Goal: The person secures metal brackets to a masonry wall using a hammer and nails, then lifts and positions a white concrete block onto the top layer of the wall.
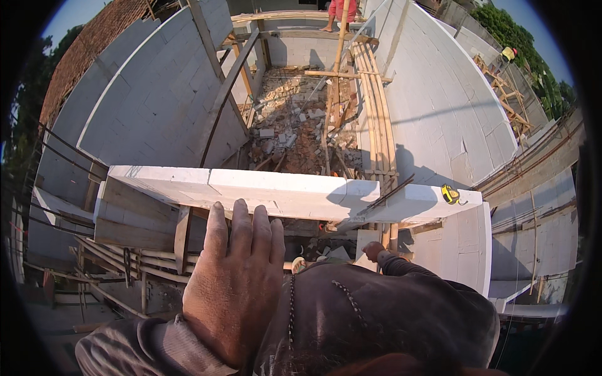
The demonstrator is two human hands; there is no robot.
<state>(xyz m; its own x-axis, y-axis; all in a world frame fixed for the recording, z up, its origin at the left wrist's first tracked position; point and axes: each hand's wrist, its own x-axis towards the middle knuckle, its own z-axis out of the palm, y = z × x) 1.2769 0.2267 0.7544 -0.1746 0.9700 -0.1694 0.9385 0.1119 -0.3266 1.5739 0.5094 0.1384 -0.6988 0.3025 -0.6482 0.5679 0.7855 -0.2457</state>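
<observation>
My left hand [238, 282] is raised in front of a low wall of white blocks [288, 188], its fingers stretched out and nothing in it. Pale dust coats its thumb side and fingers. Lower down, on the near side of that wall, my right hand [374, 252] has curled fingers beside a pale grey flat piece [367, 238]. Whether it grips that piece is hidden. On the wall's top at the right lies a yellow and black tape measure [450, 194].
Tall block walls [458, 106] rise on both sides. Beyond the low wall, broken rubble [282, 138] covers the ground. Bamboo poles [376, 106] run along the right. A dark beam [229, 94] slants at left. A person in red [342, 12] is at the far end.
</observation>
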